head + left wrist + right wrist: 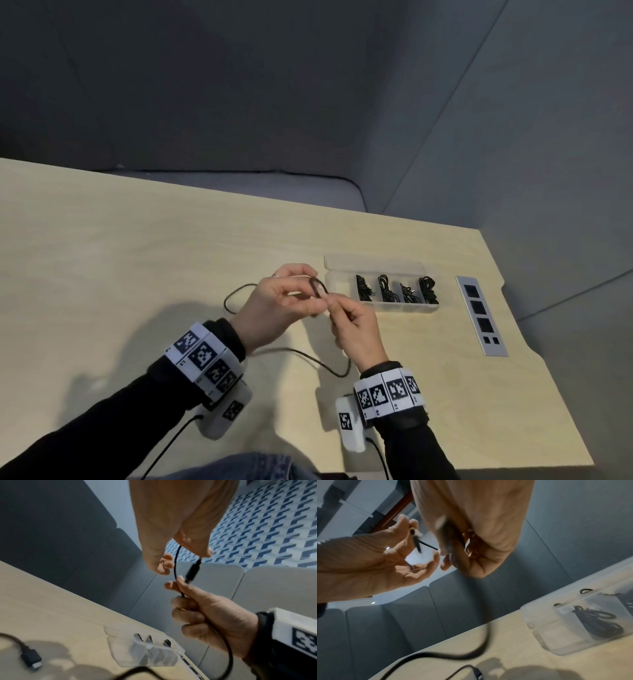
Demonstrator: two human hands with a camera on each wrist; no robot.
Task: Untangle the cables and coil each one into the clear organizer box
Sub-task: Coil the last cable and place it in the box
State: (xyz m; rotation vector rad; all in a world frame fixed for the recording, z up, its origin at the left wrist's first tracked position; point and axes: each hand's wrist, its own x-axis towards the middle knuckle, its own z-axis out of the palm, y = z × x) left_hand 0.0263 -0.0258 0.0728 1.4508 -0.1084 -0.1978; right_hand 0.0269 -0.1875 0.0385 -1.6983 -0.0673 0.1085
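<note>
**A:** Pale wood table [137,240], and on it, largest first, the clear box [382,291] with four black coils [397,291] sitting in its right-hand compartments. The leftmost one looks free, so I judge this cable [305,356] is the last

**B:** Where is it now?

**A:** Mostly slack on the table. One run trails under the wrists near the front edge, another loops out to the left, and its far plug [30,658] lies flat there. The near plug [193,572] is up in the air between both hands, just left of the box

**B:** And the hands?

**A:** Left hand [274,301] pinches the cable just behind that plug, thumb against fingertips. Right hand [356,329] is curled, pinching the cable a little further along and forming the first small loop

**B:** How should the coil go?

**A:** Keep the loops small, since the compartments are narrow. Let the left hold the turns steady while the right feeds slack in, sliding along instead of tugging, so the far plug doesn't snag or whip

**B:** Anything in the way?

**A:** The grey socket strip [481,315] lies beyond the box, well apart. The open lid [373,263] lies flat behind it. The wrist bands' own wires [171,442] hang near the front edge, so I'd keep the slack apart from them
</note>
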